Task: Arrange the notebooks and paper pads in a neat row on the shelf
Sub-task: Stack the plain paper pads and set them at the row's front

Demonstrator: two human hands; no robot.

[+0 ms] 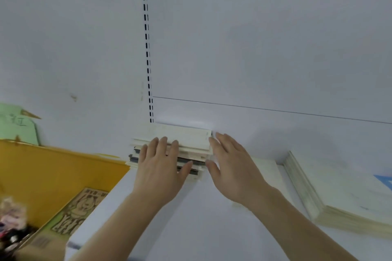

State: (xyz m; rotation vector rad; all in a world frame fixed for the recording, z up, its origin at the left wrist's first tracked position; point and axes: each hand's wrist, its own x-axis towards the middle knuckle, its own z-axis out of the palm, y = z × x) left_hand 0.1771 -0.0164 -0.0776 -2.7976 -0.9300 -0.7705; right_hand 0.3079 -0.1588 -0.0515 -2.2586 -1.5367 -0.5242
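Resting at rear-left corner of white shelf (191, 218): stack of notebooks/pads (180, 144), lying flat, approx. a dozen or fewer, exact count not readable (blur).

- Orientation: long axis runs left-right, parallel w/ back panel (265, 48); rear edge touches or sits just beside panel, can't tell which. Top item cream/white; dark grey covers show lower down. Front edges uneven, lower items jut out toward the viewer.
- Left hand (161, 165): palm down on front-left of stack, fingers (163, 144) straight, slightly spread, laid flat over top edges; thumb lies along front of lower pads. No curl round anything.
- Right hand (231, 167): set edge-on at right end of stack, fingers straight and held together, tips near top pad's right corner; thumb by lower right corner. Contact w/ stack likely, not certain.
- Second pile (331, 195): thick pale paper pads, flat, on the shelf to the right, well apart from main stack, turned at an angle; blue patch on top at frame edge.
- Thin pale sheet/pad (265, 167): flat on shelf betw. right hand and second pile.
- Slotted upright (147, 59): black slots, runs vert. down back panel to stack's left rear corner.
- Yellow bin (53, 176): left of shelf, lower; holds brown printed card (80, 210) and blurred misc. items.
- Green card (17, 125): behind bin, against wall.
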